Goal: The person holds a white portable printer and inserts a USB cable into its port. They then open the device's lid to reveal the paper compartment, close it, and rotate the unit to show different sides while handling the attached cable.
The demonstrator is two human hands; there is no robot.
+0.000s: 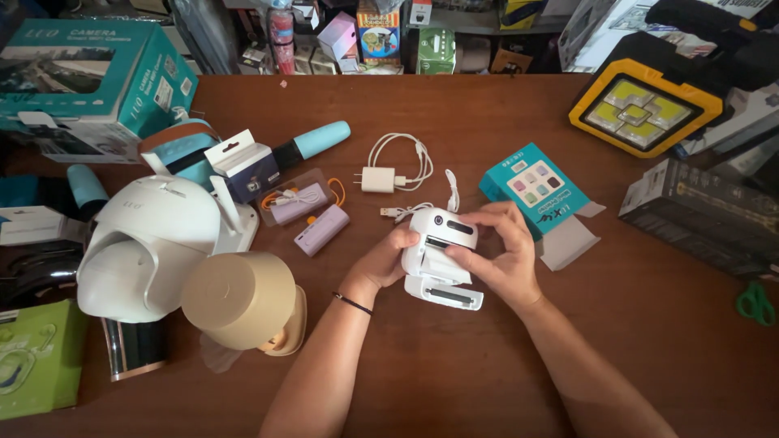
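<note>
A small white boxy device (439,259) with a dark slot and an opened lid is held over the middle of the brown table (454,373). My left hand (386,258) grips its left side. My right hand (497,250) covers its right side, fingers curled over the top. A white cable (406,212) lies just behind the device, touching nothing I hold. An opened teal box (534,189) lies right of my right hand.
A white charger with its cord (389,173), a lilac power bank (321,229) and a packaged one (297,199) lie behind left. A white dome camera (150,243) and beige speaker (243,302) stand left. A yellow work light (643,107), a black box (704,217) and green scissors (755,302) sit right.
</note>
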